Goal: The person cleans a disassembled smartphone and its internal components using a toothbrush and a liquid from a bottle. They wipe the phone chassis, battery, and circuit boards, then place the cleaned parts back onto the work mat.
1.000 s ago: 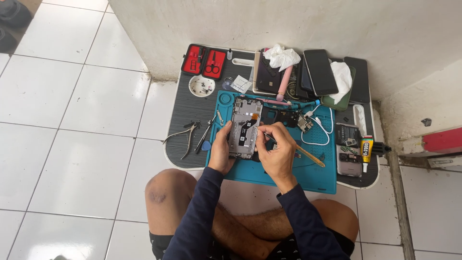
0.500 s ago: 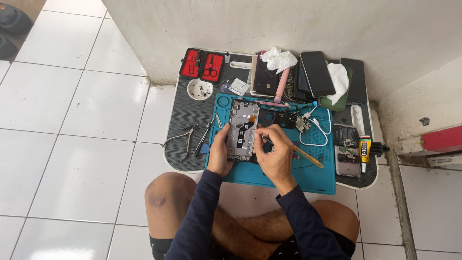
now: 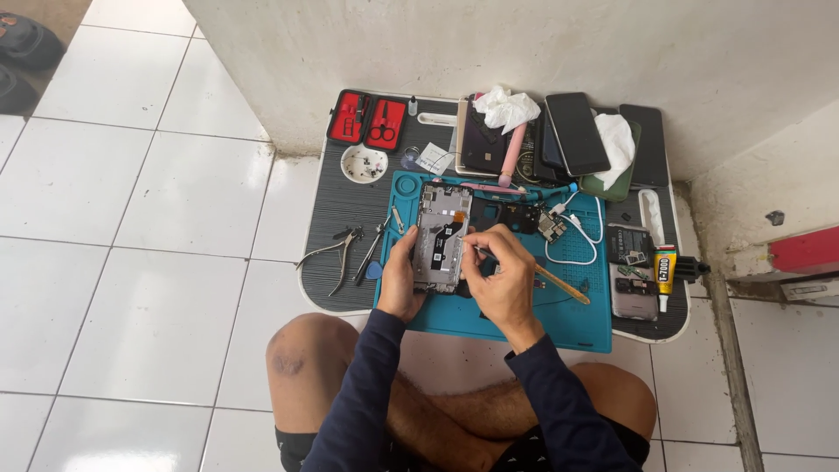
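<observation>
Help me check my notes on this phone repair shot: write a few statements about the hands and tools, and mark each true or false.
1. The left hand grips the opened phone by its left edge. True.
2. The right hand is empty. False: it holds a thin tool with the tip at the phone.
3. The phone lies over a teal mat. True.
4. The red tool case is closed. False: it lies open near the wall.
5. The pliers lie left of the phone on the dark ribbed tray. True.
6. The glue tube is in the left hand. False: it lies at the tray's right side.
</observation>
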